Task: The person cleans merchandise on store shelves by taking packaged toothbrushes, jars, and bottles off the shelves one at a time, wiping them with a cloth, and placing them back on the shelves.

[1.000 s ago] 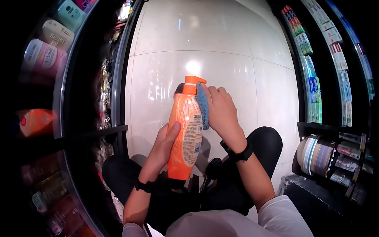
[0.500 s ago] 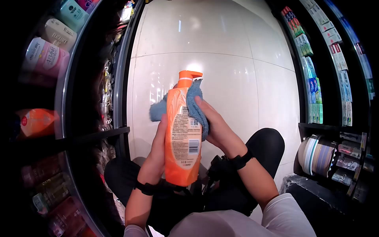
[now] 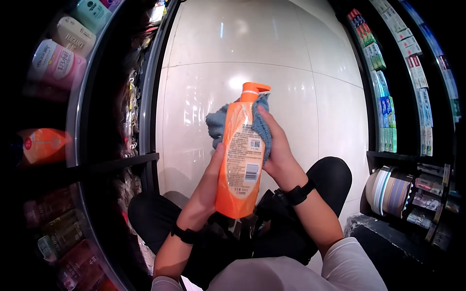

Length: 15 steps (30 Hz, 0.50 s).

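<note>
Between my two hands is an orange pump bottle (image 3: pixel 239 165), its printed back label and barcode facing me and its pump head at the far end. My left hand (image 3: pixel 209 184) is closed along the bottle's lower left side, its fingers hidden beneath. On the right, my right hand (image 3: pixel 276 143) presses a blue-grey cloth (image 3: pixel 261 121) against the bottle's upper side, thumb on top. More of the cloth sticks out on the left behind the bottle. The bottle is tilted slightly, its top leaning right.
Left shelves carry a pink bottle (image 3: pixel 59 65), a cream bottle (image 3: pixel 75 36) and an orange package (image 3: pixel 46 146). Toothpaste-like boxes (image 3: pixel 387 111) line the right shelf, above a bin of striped round items (image 3: pixel 391 191). My knees flank the bottle over pale floor tiles (image 3: pixel 238 43).
Both hands have carried the bottle and cloth to the right and slightly away from me. The bottle now leans more to the right at its top.
</note>
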Available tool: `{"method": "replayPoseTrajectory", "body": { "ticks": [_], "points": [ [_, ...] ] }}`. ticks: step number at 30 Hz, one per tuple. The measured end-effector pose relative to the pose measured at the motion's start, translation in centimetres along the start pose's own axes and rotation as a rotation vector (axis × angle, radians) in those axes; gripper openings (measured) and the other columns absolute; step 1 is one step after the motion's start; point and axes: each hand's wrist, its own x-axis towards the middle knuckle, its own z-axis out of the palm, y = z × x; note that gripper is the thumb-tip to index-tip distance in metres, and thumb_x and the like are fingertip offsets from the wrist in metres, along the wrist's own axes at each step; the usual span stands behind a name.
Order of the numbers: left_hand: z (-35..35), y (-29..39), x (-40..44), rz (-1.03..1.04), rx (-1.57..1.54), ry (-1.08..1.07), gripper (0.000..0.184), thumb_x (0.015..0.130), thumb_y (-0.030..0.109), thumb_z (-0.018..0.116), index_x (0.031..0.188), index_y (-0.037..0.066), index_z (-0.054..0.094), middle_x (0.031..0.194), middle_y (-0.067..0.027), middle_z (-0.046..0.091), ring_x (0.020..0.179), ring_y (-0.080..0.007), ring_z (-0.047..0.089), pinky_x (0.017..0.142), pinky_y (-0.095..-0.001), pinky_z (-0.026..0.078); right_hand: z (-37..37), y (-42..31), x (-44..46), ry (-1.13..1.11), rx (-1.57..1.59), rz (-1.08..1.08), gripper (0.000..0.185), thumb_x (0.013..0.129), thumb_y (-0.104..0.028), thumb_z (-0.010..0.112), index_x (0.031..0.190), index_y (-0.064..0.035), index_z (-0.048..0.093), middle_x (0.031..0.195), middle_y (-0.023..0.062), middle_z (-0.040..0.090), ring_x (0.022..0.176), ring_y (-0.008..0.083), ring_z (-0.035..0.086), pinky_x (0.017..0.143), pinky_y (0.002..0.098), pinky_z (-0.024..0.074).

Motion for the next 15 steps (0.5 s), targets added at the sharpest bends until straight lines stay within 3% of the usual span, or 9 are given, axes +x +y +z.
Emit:
{"method": "replayPoseTrajectory", "body": {
  "ticks": [2,4,5,12,15],
  "points": [
    [0.1,0.1,-0.3,0.042,0.075,0.024,0.068,0.101,0.057,0.028,0.135,0.000,0.043,0.112,-0.0176,0.061,0.094,-0.0258,0.067,0.077,-0.0407,0.058,0.2,-0.5,0.0,-0.003,-0.003,-0.028,0.043,0.096,-0.037,0.058,0.120,-0.0019,0.056,0.106,0.0122,0.067,0.092,0.0182,0.068,0.082,0.0314,0.0567],
    [0.8,0.6,-0.8,0.131,0.371,0.093,0.055,0.102,0.043,0.043,0.134,-0.002,0.043,0.116,-0.0138,0.061,0.103,-0.0172,0.062,0.087,-0.0316,0.053,0.2,-0.9,0.2,-0.028,0.000,-0.078,0.044,0.097,-0.038,0.057,0.121,-0.0017,0.055,0.106,0.0120,0.067,0.092,0.0187,0.068,0.082,0.0315,0.0569],
    [1.3,0.8,-1.0,0.141,0.275,0.147,0.040,0.098,0.031,0.059,0.119,-0.003,0.051,0.105,-0.0090,0.064,0.092,-0.0091,0.061,0.081,-0.0246,0.050,-0.2,-1.2,0.4,-0.020,-0.025,-0.097,0.045,0.097,-0.039,0.058,0.121,-0.0019,0.056,0.105,0.0116,0.068,0.092,0.0184,0.068,0.082,0.0309,0.0568],
    [1.1,0.8,-0.8,0.169,0.392,0.140,0.043,0.098,0.034,0.058,0.121,-0.003,0.051,0.106,-0.0095,0.064,0.094,-0.0104,0.061,0.081,-0.0249,0.050,-1.4,-1.9,1.3,0.062,-0.099,-0.230,0.045,0.096,-0.039,0.059,0.120,-0.0009,0.057,0.107,0.0121,0.067,0.094,0.0191,0.067,0.083,0.0320,0.0562],
    [0.3,1.1,-0.9,0.122,0.206,0.076,0.048,0.100,0.040,0.051,0.124,-0.001,0.051,0.107,-0.0108,0.063,0.098,-0.0137,0.062,0.082,-0.0252,0.051,-1.4,-1.1,0.9,0.021,0.047,-0.134,0.047,0.096,-0.040,0.059,0.122,-0.0013,0.056,0.110,0.0121,0.066,0.098,0.0203,0.066,0.086,0.0337,0.0555]
  ]
}}
